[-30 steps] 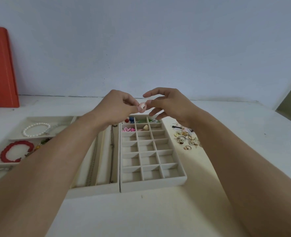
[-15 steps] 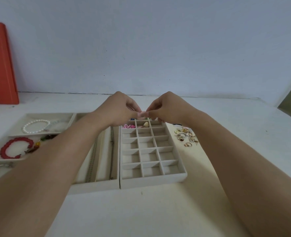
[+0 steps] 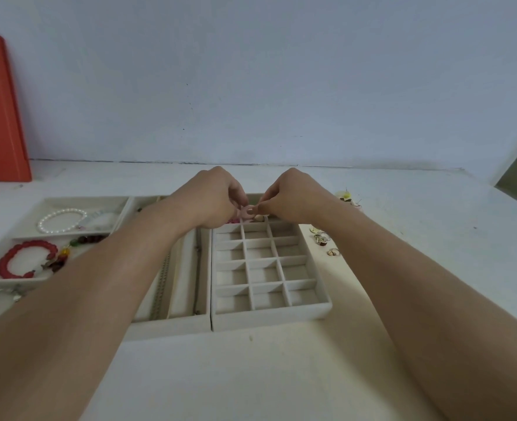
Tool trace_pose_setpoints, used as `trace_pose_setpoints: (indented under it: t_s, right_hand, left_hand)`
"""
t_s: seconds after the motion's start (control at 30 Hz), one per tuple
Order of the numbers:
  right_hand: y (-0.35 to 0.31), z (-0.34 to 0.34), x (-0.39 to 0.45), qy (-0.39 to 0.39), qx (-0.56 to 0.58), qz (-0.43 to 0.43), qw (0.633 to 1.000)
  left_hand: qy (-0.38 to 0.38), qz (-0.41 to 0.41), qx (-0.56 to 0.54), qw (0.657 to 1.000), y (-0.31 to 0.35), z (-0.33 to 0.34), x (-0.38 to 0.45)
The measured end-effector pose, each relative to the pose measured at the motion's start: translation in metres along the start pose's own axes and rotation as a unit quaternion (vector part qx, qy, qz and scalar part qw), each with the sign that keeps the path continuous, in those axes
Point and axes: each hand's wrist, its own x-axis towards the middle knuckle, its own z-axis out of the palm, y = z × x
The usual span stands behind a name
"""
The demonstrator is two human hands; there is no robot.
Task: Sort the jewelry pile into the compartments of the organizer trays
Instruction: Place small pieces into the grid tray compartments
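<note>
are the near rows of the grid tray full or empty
Empty: the grid tray shows bare bottoms in its near rows. Only the far row, partly hidden by the hands, holds small pieces.

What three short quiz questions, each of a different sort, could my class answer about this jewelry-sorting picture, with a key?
1. True or false: the red bead bracelet and the pearl bracelet lie in the same compartment.
2. Multiple choice: the loose rings on the table lie (A) left of the grid tray, (B) right of it, (C) inside its nearest row.
3. Fill in: the left hand and right hand together pinch a small pale pink ____ over the far end of the grid tray.

Key: 1 false, they lie in separate compartments of the left tray. 2 B. 3 ring.
</note>
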Motion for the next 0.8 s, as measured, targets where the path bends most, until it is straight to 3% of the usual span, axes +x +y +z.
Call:
trace_pose_setpoints:
  t_s: [0.33,0.67,0.8]
  right_hand:
    - [0.0002,0.0038,0.0010,0.019,-0.047,-0.011,0.999]
    - [-0.0039,-0.0043,-0.0025,-0.043,-0.096,-0.033,0.994]
    - [-0.0007,-0.0032,-0.0017,-0.024,-0.086,-0.029,0.996]
  left_hand:
    - [-0.023,0.009,0.079,0.997,0.0020,0.0011,-0.0039]
    - [-0.051,0.020,0.104,0.993,0.0056,-0.0002,-0.0065]
    - [-0.063,0.019,0.109,0.992,0.0067,-0.0008,-0.0075]
